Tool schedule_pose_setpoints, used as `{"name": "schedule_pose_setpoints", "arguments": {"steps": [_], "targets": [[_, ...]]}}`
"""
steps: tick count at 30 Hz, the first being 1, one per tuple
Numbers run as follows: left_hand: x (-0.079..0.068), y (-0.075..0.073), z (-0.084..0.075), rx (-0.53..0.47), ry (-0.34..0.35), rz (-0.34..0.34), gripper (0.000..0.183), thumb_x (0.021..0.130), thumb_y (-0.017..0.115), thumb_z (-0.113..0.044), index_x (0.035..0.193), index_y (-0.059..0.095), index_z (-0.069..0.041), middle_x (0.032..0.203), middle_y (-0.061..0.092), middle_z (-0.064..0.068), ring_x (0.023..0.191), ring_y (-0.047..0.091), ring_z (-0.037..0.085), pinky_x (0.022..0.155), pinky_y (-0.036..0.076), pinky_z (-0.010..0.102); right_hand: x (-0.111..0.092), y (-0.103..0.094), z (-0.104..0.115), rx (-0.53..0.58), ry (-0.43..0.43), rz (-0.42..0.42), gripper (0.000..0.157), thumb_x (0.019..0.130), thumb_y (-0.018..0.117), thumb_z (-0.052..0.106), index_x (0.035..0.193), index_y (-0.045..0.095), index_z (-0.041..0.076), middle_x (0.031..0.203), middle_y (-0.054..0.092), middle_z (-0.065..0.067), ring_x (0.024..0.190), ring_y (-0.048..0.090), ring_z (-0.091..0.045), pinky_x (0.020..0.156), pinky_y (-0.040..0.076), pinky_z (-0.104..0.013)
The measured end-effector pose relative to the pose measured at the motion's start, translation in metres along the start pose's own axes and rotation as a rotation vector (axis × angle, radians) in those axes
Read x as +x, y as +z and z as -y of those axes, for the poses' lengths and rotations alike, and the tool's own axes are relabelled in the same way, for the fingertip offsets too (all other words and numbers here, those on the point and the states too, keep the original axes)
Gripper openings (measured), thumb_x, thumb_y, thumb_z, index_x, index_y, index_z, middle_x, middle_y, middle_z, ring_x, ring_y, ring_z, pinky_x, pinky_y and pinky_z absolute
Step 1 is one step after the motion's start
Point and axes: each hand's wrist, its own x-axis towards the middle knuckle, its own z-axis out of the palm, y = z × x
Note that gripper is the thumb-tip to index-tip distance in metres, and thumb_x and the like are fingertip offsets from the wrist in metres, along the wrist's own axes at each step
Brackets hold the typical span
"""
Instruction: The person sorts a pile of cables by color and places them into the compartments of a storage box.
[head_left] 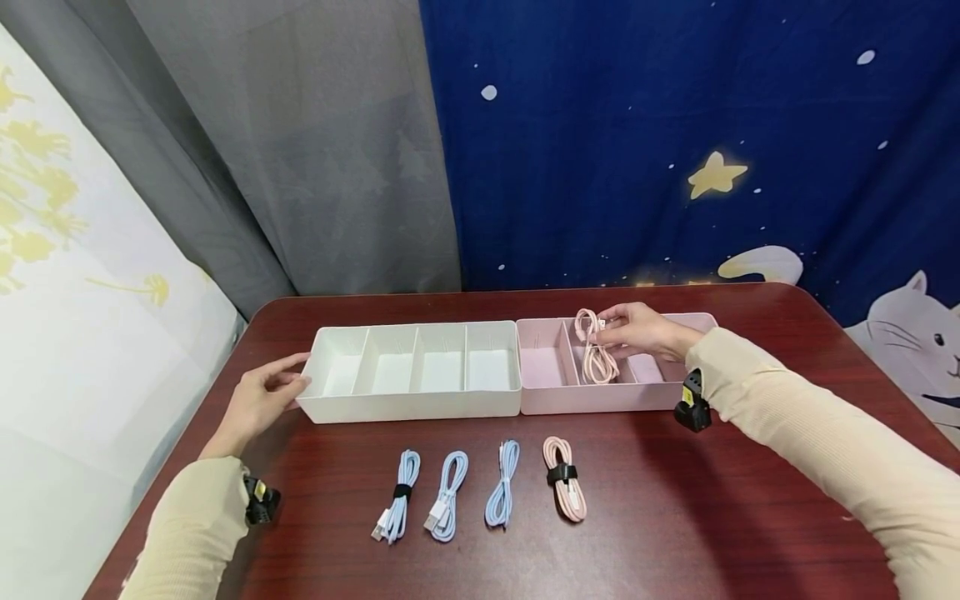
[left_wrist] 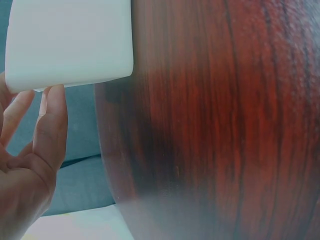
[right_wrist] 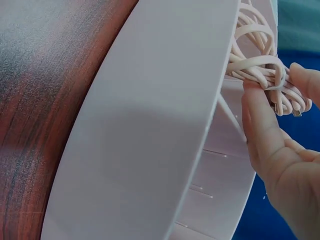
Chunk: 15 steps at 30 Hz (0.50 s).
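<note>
A bundled pink cable (head_left: pixel 597 360) is pinched between the thumb and fingers of my right hand (head_left: pixel 647 332), over a middle compartment of the pink divided box (head_left: pixel 600 402). In the right wrist view the coiled cable (right_wrist: pixel 257 65) shows its band and small metal plugs. My left hand (head_left: pixel 258 402) touches the left end of the white divided box (head_left: pixel 408 407), its fingertips against the end wall. The left wrist view shows those fingers (left_wrist: pixel 52 120) at the edge of the white box (left_wrist: pixel 70 45). Both boxes stand end to end.
In front of the boxes lie three light blue cables (head_left: pixel 406 483), (head_left: pixel 450 492), (head_left: pixel 504 487) and a pink cable (head_left: pixel 558 467) with a black strap. The dark red table (head_left: pixel 637 517) meets a grey curtain (head_left: pixel 315 150) and a blue curtain (head_left: pixel 600 167) behind.
</note>
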Motion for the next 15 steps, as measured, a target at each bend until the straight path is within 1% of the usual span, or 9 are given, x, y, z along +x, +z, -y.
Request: {"name": "schedule_pose_setpoints", "arguments": {"steps": [3, 8, 10, 15], "targets": [[0.0014, 0.0003, 0.0018, -0.003, 0.006, 0.000, 0.047, 0.088, 0.055, -0.030, 0.128, 0.048, -0.007, 0.098, 0.059, 0.018, 0.071, 0.056, 0.004, 0.060, 0.050, 0.022, 0.0004, 0.0014, 0.0007, 0.001, 0.002, -0.012, 0.057, 0.083, 0.058, 0.003, 0.126, 0.027, -0.016, 0.101, 0.048, -0.020, 0.078, 0.058, -0.017, 0.075, 0.049, -0.036], [0.0037, 0.0036, 0.0068, -0.030, -0.056, -0.023, 0.048, 0.084, 0.058, -0.039, 0.126, 0.051, -0.016, 0.093, 0.060, 0.006, 0.071, 0.057, 0.004, 0.061, 0.050, 0.020, 0.0029, 0.0032, 0.0010, -0.007, 0.006, -0.033, 0.057, 0.082, 0.060, 0.003, 0.125, 0.028, -0.016, 0.099, 0.048, -0.020, 0.073, 0.057, -0.014, 0.070, 0.051, -0.032], [0.0035, 0.0038, 0.0068, -0.032, -0.056, -0.021, 0.049, 0.084, 0.058, -0.039, 0.126, 0.051, -0.016, 0.093, 0.059, 0.005, 0.072, 0.057, 0.004, 0.061, 0.050, 0.021, 0.0038, 0.0043, 0.0014, -0.011, 0.010, -0.038, 0.058, 0.081, 0.060, 0.003, 0.125, 0.029, -0.016, 0.100, 0.048, -0.021, 0.072, 0.057, -0.013, 0.069, 0.051, -0.031], [-0.0002, 0.0006, -0.0002, -0.013, 0.000, 0.002, 0.048, 0.088, 0.055, -0.030, 0.128, 0.047, -0.006, 0.098, 0.058, 0.018, 0.071, 0.056, 0.004, 0.061, 0.051, 0.024, 0.0044, 0.0093, 0.0035, -0.014, 0.018, -0.031, 0.059, 0.081, 0.060, 0.002, 0.127, 0.028, -0.016, 0.102, 0.048, -0.022, 0.072, 0.057, -0.014, 0.072, 0.050, -0.034]]}}
